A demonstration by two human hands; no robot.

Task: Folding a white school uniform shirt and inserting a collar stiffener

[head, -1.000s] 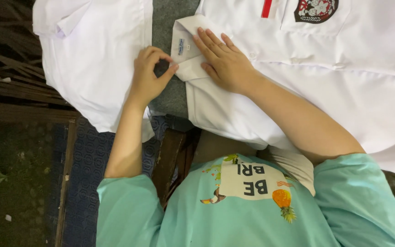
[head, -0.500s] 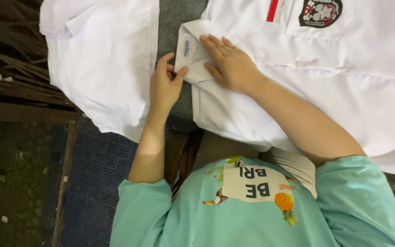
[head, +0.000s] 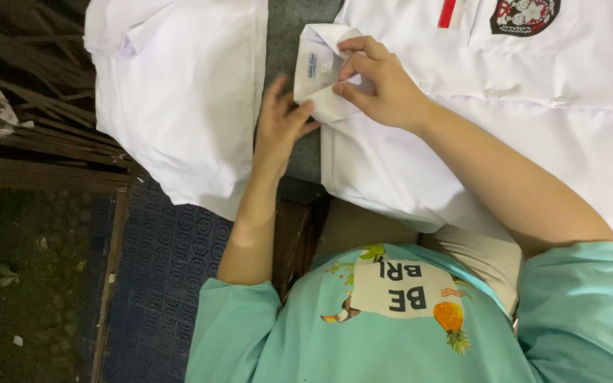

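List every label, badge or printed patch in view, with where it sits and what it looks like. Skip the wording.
Small pale rectangular neck label: inside the folded white shirt collar, between left hand and right hand.
Dark shield-shaped embroidered badge with red and white: on the white shirt's chest, top edge, cut off.
Narrow red strip: left of the badge.
White printed panel with dark letters and orange fruit picture: on the teal shirt front.

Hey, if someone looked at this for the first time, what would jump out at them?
Two hands meet at top centre: the right hand pinches the folded collar of a white shirt bearing a dark chest badge, and the left hand touches the collar's edge. A second white garment lies to the left.
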